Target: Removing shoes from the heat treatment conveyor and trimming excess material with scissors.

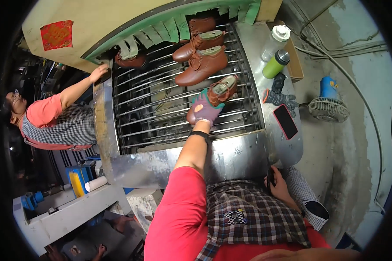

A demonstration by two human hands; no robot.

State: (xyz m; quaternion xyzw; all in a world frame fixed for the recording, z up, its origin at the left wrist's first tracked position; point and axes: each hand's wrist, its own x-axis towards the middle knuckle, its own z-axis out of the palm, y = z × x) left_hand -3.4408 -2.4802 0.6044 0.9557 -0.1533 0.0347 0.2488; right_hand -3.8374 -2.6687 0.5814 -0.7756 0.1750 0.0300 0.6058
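Note:
My left hand [205, 108], in a purple and green glove, is closed around the front of a brown lace-up shoe [223, 89]. The shoe sits over the metal rollers [161, 117], its toe partly hidden by the glove. Just beyond it, a brown ankle-high shoe [202, 67] rests on the rollers, and another brown shoe [204, 43] stands behind that. My bare right hand [278, 185] is low at the table's near right corner. Its fingers are closed on a dark narrow object [270, 176] whose kind I cannot make out.
Green flaps [161, 32] hang over the far opening, with a brown shoe [132, 61] beneath. On the right ledge are a clear bottle [274, 43], green bottle [276, 64], grey gloves [281, 96] and phone [285, 122]. A co-worker [56, 117] reaches the left edge. A fan [328, 108] stands right.

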